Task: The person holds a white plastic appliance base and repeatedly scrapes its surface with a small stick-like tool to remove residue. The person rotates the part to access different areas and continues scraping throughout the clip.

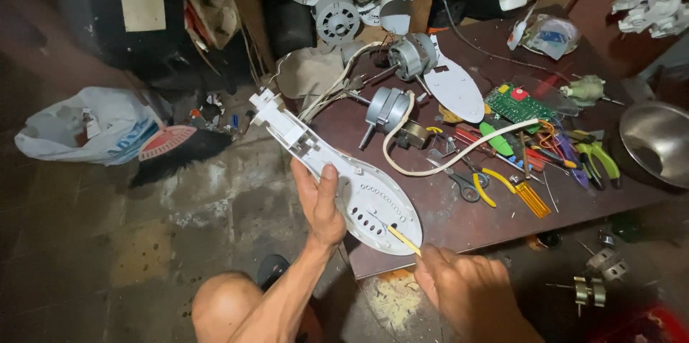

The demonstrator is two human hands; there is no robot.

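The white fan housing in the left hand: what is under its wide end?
Under the white fan housing lies the brown table edge; the table corner beneath is covered. The left hand grips its narrow middle.

Left hand (321,203) raised, fingers curled in a grip, right hand (459,282) low, fist closed

Smooth white plastic housing (344,178), glossy steel bowl (657,142), matt dark wooden table (459,221), rough concrete floor (108,242)
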